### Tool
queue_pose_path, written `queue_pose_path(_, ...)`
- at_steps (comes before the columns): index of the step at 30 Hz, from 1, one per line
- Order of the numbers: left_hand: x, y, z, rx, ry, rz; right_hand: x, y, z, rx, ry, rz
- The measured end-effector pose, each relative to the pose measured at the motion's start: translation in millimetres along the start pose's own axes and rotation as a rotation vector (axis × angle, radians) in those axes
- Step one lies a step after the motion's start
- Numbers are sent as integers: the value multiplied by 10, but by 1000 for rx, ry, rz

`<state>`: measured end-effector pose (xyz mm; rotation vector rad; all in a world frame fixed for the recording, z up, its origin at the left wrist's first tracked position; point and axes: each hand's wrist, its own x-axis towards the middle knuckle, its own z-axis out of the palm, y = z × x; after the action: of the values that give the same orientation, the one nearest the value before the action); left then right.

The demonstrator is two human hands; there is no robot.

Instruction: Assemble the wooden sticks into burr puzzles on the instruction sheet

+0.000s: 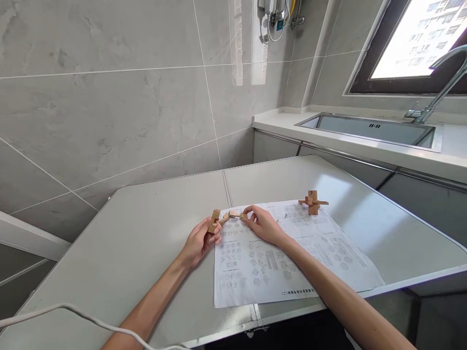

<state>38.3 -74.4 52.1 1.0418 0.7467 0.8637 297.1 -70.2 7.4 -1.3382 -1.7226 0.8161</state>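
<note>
My left hand [197, 242] is closed around a notched wooden puzzle piece [214, 221], held upright at the left edge of a printed sheet [262, 287]. At the sheet's far edge, my right hand [263, 223] has its fingertips on a small wooden puzzle piece [243, 216]. Between the hands lie more small wooden pieces [232, 214]; whether they touch one another I cannot tell. Farther right, on the sheet's back corner, stands an assembled wooden burr puzzle [313, 202] with crossed bars. The sheet carries rows of small diagrams.
A pale folding table [153, 282] holds everything, with a seam across it. Grey tiled wall [127, 107] rises behind. At right are a counter with a sink [368, 127] and a faucet [434, 104]. A white cable [83, 315] crosses the lower left.
</note>
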Motion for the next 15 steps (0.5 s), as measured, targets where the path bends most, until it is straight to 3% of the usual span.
queue_pose_path(7, 5, -147, 45, -334, -33, -174, -26, -133, -37, 627, -263, 146)
queue_pose_path(10, -7, -222, 90, -352, -68, -250, -41, -132, -44, 791, -373, 123)
queue_pose_path(15, -41, -274, 185, -216, -223, -319, -90, -148, -35, 922, -517, 69)
